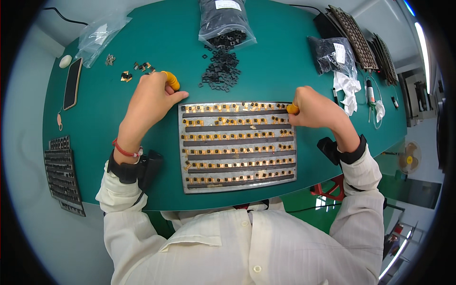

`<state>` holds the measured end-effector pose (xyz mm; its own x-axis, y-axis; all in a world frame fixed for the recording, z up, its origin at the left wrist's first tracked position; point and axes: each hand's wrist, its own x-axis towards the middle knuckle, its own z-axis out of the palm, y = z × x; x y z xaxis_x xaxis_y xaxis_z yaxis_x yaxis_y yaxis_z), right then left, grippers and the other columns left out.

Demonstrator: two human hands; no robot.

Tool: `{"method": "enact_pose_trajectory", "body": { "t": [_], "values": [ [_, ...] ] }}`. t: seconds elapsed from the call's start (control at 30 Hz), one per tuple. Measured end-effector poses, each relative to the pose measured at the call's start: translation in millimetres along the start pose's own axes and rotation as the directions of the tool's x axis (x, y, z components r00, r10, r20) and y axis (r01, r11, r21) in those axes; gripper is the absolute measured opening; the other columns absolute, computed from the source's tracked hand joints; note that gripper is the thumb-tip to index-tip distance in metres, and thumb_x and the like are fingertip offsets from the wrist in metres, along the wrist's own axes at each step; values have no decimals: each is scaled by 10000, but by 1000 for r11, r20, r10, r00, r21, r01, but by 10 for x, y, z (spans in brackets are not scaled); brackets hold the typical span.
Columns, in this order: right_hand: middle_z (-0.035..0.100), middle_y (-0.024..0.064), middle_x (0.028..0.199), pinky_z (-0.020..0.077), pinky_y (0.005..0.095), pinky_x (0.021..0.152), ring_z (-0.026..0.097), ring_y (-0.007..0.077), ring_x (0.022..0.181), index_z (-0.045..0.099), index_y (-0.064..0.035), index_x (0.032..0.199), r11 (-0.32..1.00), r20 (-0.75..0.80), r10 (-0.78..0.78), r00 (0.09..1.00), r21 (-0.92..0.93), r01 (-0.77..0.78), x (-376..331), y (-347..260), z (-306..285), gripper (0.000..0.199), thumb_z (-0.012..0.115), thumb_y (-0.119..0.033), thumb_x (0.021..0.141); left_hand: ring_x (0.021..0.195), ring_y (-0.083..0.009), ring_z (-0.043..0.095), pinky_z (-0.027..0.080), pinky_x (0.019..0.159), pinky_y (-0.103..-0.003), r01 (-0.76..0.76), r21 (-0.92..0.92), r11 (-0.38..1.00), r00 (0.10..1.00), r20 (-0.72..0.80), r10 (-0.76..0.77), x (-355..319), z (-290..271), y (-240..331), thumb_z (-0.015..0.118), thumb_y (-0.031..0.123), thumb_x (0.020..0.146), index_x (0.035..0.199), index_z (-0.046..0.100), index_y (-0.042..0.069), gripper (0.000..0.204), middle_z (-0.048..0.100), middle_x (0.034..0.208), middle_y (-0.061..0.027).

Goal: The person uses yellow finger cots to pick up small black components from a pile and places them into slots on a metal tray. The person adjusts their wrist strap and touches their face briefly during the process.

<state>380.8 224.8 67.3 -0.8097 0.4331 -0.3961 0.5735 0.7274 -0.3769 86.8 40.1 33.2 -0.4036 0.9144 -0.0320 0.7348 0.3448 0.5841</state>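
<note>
A metal tray [239, 155] lies in front of me, carrying rows of small gold-coloured pieces with black square tops between dark strips. My right hand [314, 108] is at its far right corner, with yellow covers on the fingertips. Those fingers are pinched over the end of the top row; whatever they hold is hidden. My left hand [151, 99] hovers beyond the far left corner, its thumb apart from a yellow-covered finger. Nothing clear shows between them. Close past that hand are loose gold-and-black pieces [143, 66]. A pile of small black square frames [221, 71] spreads beyond the tray.
An opened bag of black parts [227, 21] lies at the far middle. To the right are another bag [331, 54], crumpled tissue [348, 90] and stacked trays [352, 35]. A phone [72, 84], a clear bag [102, 35] and another filled tray [63, 173] are at left.
</note>
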Motion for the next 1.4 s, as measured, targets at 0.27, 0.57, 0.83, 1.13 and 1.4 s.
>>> {"method": "enact_pose_trajectory", "body": {
  "t": [0.27,0.57,0.83,1.13,1.4],
  "values": [
    [698,209,760,555,343,654,697,296,690,727,58,892,984,-119,-110,987,-152,91,69,-218,-170,160,712,-55,781,680,-255,699,539,632,-330,-40,110,993,997,-64,48,-22,20,-79,755,79,791,914,720,-79,203,712,786,-196],
    [701,206,828,555,374,692,697,321,761,716,46,946,908,-263,-408,874,-16,419,1076,-954,167,180,721,-61,801,724,-306,695,537,653,-363,-25,190,981,987,-150,54,14,-99,-210,723,52,810,932,688,-92,192,704,791,-200],
    [692,217,814,548,385,672,687,335,732,709,60,921,915,-239,-400,885,-47,401,1157,-1034,260,161,713,-41,795,743,-293,701,558,681,-360,-27,-30,999,999,-24,27,18,-88,-180,734,16,786,918,694,-82,169,706,810,-195],
    [682,218,786,548,402,686,684,349,752,704,57,878,917,-234,-385,893,15,399,1134,-1011,300,137,703,-46,788,746,-315,685,548,670,-390,-41,164,986,995,-84,55,13,38,-162,737,87,775,858,703,-40,156,686,787,-178],
    [677,222,782,547,417,685,687,364,758,690,60,835,918,-379,-365,850,4,396,801,-899,96,105,677,-18,766,647,-246,628,517,618,-339,-282,12,959,959,21,282,-102,-15,108,714,39,762,831,697,-69,129,631,717,-145]
  ]
}}
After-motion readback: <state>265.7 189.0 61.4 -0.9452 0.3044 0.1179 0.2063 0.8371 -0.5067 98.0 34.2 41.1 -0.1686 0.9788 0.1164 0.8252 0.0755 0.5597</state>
